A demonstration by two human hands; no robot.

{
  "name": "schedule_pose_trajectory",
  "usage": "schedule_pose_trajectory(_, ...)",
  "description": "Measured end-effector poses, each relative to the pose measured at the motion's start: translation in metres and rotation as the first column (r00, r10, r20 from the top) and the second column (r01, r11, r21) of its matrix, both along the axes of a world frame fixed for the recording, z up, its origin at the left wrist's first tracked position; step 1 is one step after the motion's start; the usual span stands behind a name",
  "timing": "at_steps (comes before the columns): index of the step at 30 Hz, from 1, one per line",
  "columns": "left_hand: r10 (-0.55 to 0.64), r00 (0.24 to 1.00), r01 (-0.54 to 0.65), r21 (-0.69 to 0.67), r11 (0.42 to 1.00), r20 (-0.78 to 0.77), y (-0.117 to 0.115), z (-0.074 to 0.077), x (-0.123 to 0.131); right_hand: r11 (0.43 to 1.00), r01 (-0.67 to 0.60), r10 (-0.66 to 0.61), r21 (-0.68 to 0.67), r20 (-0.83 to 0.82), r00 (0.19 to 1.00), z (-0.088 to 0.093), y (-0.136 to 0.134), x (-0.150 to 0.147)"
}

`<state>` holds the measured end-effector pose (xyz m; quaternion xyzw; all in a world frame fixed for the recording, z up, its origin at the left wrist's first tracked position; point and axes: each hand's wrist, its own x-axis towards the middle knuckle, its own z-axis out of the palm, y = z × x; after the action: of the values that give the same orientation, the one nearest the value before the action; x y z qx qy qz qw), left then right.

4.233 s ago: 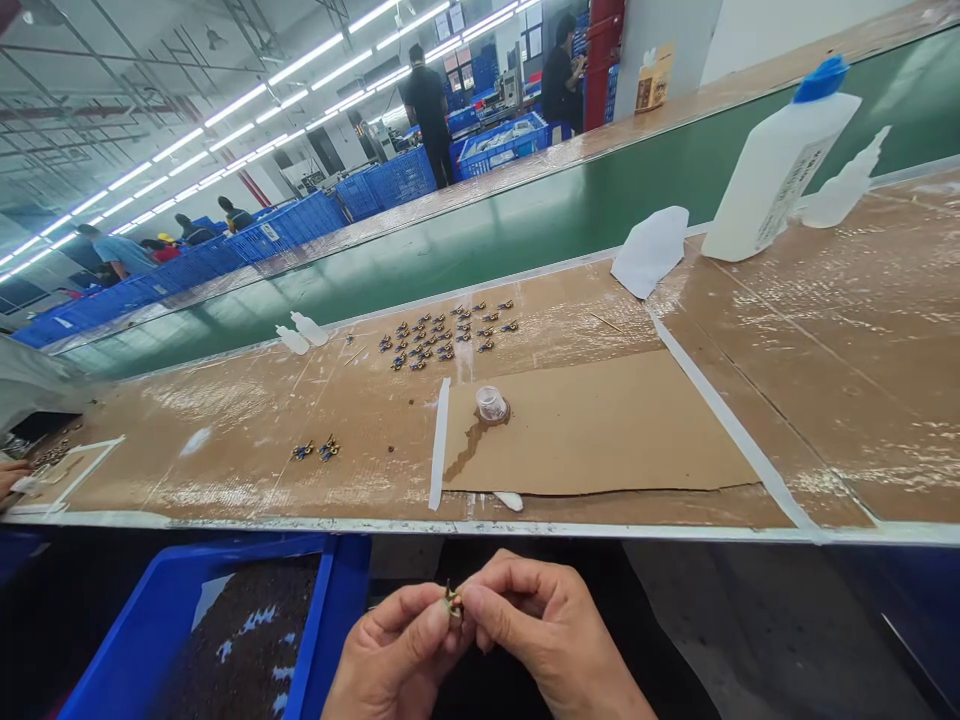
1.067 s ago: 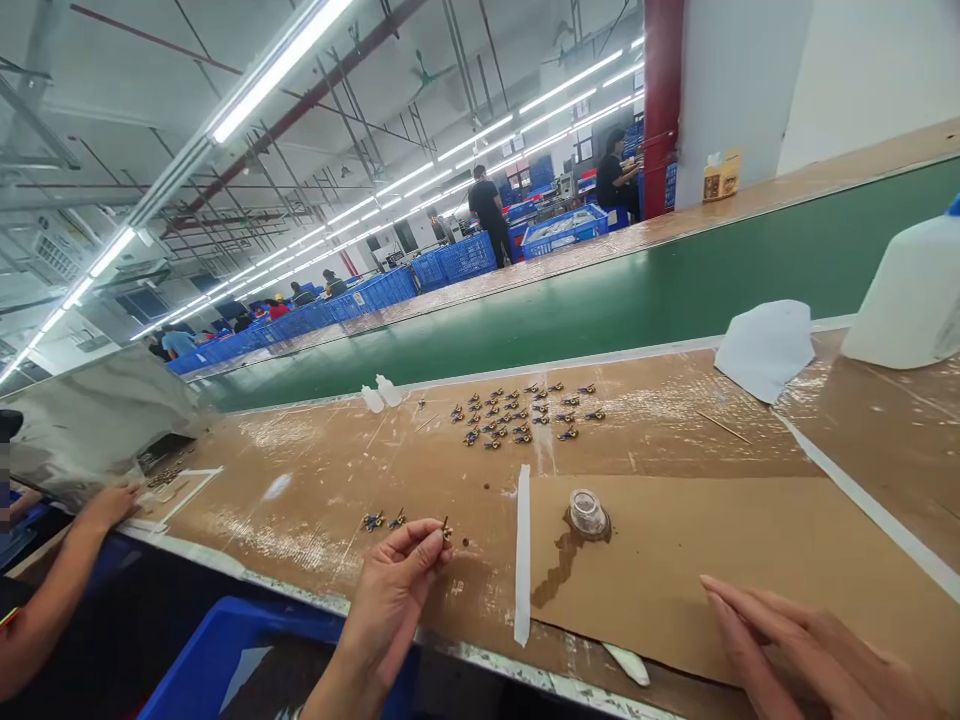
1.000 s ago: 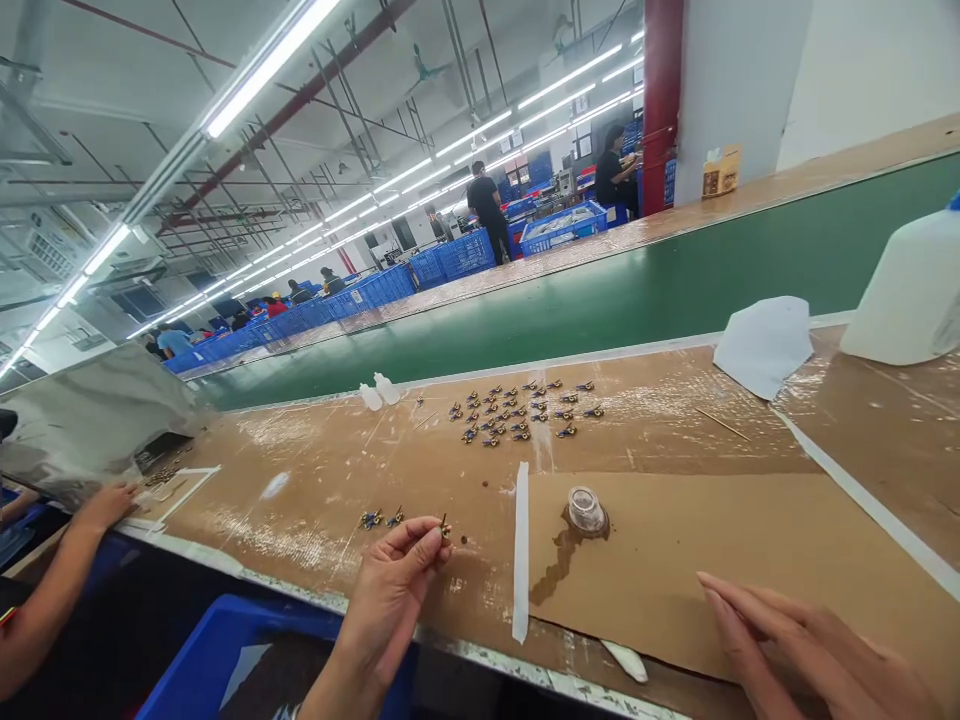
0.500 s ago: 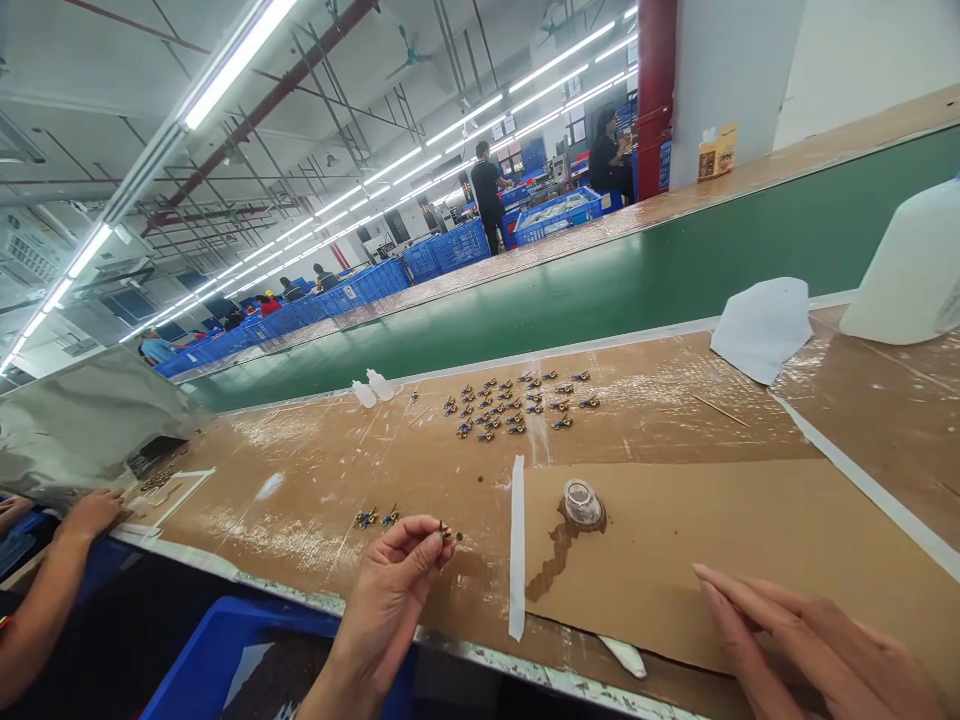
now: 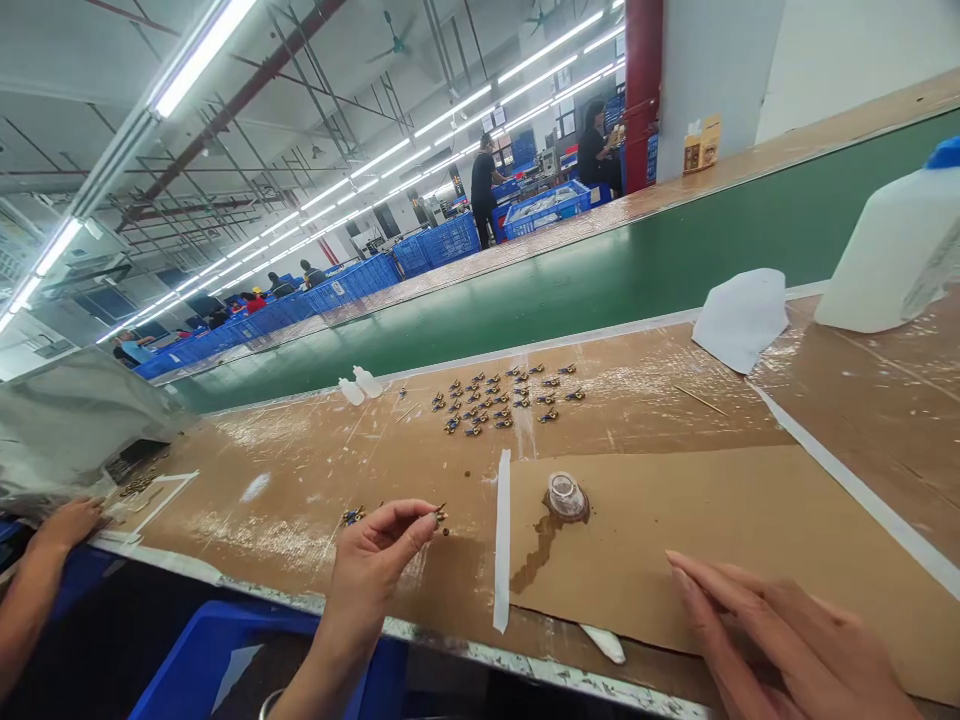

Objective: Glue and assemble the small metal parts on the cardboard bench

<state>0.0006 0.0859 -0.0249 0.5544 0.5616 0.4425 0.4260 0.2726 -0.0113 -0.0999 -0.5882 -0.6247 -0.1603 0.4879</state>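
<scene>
Between the thumb and forefinger of my left hand point(image 5: 375, 560) is a small dark and gold piece point(image 5: 441, 515), held just above the table; its exact kind is too small to tell. A tiny dark round bit point(image 5: 446, 532) lies close below it. Several small blue-and-gold pieces point(image 5: 352, 516) rest just behind that hand, partly hidden by it. My right hand point(image 5: 780, 630) hovers over a cardboard sheet point(image 5: 720, 500), thumb and forefinger tips pressed together; anything pinched there is not discernible. Left of it on the cardboard stands a clear plastic cup point(image 5: 564, 492) in a brown wet stain.
Rows of small blue-and-gold pieces point(image 5: 487, 400) cover the table's far middle. Beyond are two white squeeze bottles point(image 5: 360, 385), a thin stick point(image 5: 701, 400), a white sheet point(image 5: 742, 320) and a jug point(image 5: 885, 250). Another person's hand point(image 5: 71, 525) works at left; a blue bin point(image 5: 187, 660) sits below.
The view has shifted slightly, so most things appear a little further left. My left hand still pinches the small piece, turned slightly. My right hand keeps its closed-finger pose over the cardboard.
</scene>
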Motion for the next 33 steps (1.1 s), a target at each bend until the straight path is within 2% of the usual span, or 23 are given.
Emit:
schedule_pose_trajectory(3,-0.156,0.959,0.175,0.062,0.983,-0.236,0.005,0.014,0.022,1.000,0.002,-0.002,0.023,-0.014,1.000,0.009,0.000,-0.003)
schedule_pose_trajectory(6,-0.242,0.860,0.318,0.099,0.943,-0.450,0.009,0.031,0.052,1.000,-0.015,0.017,0.024,-0.054,0.998,0.015,0.000,-0.005)
schedule_pose_trajectory(9,-0.290,0.759,0.411,0.084,0.908,-0.584,0.014,0.043,0.078,1.000,0.000,0.003,0.031,-0.093,0.996,0.016,0.000,-0.007)
schedule_pose_trajectory(12,-0.326,0.679,0.490,0.076,0.868,-0.658,0.020,0.045,0.096,0.999,0.016,-0.012,0.031,-0.128,0.992,0.013,0.000,-0.008)
schedule_pose_trajectory(18,-0.312,0.589,0.511,0.044,0.858,-0.746,0.030,0.041,0.113,0.999,0.006,0.001,0.032,-0.217,0.976,0.012,-0.001,-0.009)
schedule_pose_trajectory(23,-0.308,0.519,0.536,0.023,0.844,-0.797,0.029,0.046,0.122,0.999,0.015,-0.005,0.035,-0.255,0.967,0.014,-0.002,-0.011)
schedule_pose_trajectory(33,-0.306,0.447,0.562,-0.003,0.827,-0.841,0.033,0.047,0.127,0.999,0.018,-0.003,0.050,-0.286,0.958,0.016,0.001,-0.010)
